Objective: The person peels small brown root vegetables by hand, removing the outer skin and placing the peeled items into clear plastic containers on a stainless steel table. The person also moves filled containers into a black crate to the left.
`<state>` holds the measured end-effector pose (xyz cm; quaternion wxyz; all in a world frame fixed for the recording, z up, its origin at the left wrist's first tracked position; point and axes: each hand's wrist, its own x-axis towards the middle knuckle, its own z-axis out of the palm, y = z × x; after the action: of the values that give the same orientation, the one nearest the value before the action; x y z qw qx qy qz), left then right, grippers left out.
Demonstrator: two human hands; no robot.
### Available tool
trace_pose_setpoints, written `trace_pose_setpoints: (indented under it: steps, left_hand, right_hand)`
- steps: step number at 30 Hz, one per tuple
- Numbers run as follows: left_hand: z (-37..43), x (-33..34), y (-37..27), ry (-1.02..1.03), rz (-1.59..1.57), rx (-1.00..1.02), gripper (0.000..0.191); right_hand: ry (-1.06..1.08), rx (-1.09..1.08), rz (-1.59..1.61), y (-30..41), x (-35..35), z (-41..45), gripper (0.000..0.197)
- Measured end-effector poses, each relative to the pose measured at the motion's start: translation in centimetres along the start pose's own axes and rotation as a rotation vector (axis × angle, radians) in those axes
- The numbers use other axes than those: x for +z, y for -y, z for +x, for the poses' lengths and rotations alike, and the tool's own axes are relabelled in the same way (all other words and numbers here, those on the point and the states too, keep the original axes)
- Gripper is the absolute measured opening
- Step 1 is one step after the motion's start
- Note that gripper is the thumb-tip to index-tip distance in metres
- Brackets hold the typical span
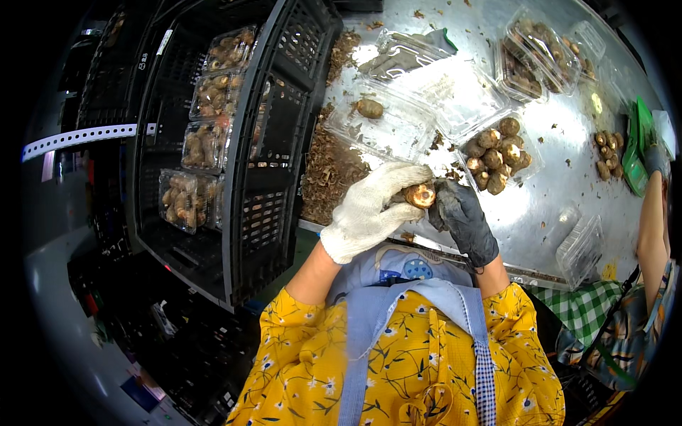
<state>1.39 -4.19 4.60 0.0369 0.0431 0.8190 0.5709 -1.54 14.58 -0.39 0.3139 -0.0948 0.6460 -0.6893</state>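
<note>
My left hand [378, 205], in a white knit glove, grips a small taro corm [420, 196] whose pale, trimmed end faces me. Close against the corm's right side is my right hand [462, 218] in a dark glove, its fingers curled. Whether those fingers hold anything is hidden. Just beyond my hands, an open clear plastic tray [527, 168] contains a heap of several taro corms [495, 154]. To its left lies another clear plastic container [394, 130] with a single brown corm [370, 108] in it.
A black plastic crate [266, 160] at left holds packed taro boxes [210, 96]. Brown peelings [330, 181] lie beside it on the metal table [565, 154]. Filled boxes [543, 53] are stacked at the back. At right are a co-worker's gloved hand [656, 160], a green tray [636, 160] and loose corms [609, 154].
</note>
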Motion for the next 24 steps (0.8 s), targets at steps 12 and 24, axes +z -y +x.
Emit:
trace_pose_setpoints:
  steps: [12,24]
  left_hand:
    - [1.5,0.4,-0.1,0.052,0.338,0.265,0.046]
    - [1.1,0.8,0.5,-0.054,0.266,0.274,0.042]
  right_hand:
    - [-0.011,0.055,-0.117,-0.2,-0.5,0.4,0.034]
    - [-0.17,-0.144,0.031,-1.5,0.4,-0.4,0.029]
